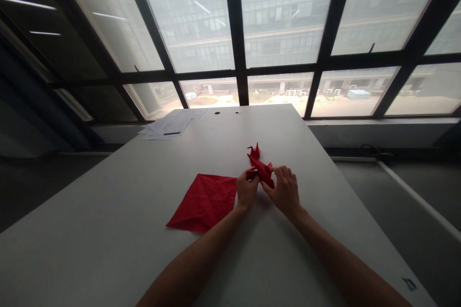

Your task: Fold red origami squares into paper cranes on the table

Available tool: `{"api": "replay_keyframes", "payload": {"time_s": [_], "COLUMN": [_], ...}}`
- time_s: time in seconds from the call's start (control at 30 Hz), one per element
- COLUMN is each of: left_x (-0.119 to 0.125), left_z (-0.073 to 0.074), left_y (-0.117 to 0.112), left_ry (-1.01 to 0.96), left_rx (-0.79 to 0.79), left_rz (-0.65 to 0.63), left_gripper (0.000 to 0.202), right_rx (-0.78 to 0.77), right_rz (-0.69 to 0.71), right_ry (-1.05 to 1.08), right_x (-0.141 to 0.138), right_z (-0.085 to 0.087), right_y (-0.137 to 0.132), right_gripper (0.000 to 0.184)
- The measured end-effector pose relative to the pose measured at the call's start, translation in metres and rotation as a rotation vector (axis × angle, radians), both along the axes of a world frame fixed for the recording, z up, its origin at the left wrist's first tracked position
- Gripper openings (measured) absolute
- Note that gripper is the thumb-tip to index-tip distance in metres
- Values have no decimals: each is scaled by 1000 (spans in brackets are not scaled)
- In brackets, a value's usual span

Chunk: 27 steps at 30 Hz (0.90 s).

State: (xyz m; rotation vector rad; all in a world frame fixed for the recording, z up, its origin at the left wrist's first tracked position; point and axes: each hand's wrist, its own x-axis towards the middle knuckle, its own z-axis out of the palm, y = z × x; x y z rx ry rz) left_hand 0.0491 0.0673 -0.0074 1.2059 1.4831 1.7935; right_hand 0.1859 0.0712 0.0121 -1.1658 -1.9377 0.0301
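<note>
Both my hands pinch a red origami paper figure (264, 173) low over the white table, with pointed folds sticking out of it. My left hand (248, 188) closes thumb and fingers on its left side. On the right edge, my right hand (285, 189) grips with thumb and index finger, the other fingers curled. Just beyond the held figure is a red origami crane (254, 152) with thin points upward; whether the two touch I cannot tell. A creased red paper sheet (203, 201) lies flat to the left, close to my left wrist.
The white table (118, 230) reaches toward large windows with dark frames (236, 24). Loose white papers (167, 122) with a dark pen-like strip (172, 133) lie at the far left. Two small dark holes show near the far edge. A dark mark (409, 283) sits by the right edge.
</note>
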Motion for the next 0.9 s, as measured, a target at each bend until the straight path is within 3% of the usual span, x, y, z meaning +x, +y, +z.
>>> {"api": "replay_keyframes", "payload": {"time_s": [0.07, 0.17, 0.37, 0.47, 0.57, 0.7, 0.83, 0.9], "left_x": [-1, -2, -1, -1, -2, -2, 2, 4], "left_z": [0, -2, -1, 0, 0, 1, 5, 7], "left_y": [0, 0, 0, 1, 2, -1, -9, -11], "left_ry": [-6, -9, -34, -138, -230, -23, 233, 305], "left_rx": [-18, -45, -15, 1, 6, 74, 191, 216], "left_rz": [5, -20, -73, -115, -105, -77, -153, -149], "left_gripper": [29, 33, 26, 22, 20, 11, 11, 7], "right_rx": [9, -14, -243, -195, -111, -139, -112, -102], "right_rz": [-4, -16, -31, 26, 83, 38, 8, 21], "right_ry": [-43, -29, 314, 346, 229, 126, 213, 259], "right_x": [0, 2, 8, 9, 6, 1, 1, 2], "right_z": [0, -4, -19, -20, -17, -12, -6, -4], "right_y": [0, 3, 18, 18, 14, 7, 5, 6], "right_gripper": [28, 8, 21, 21, 16, 9, 38, 33]}}
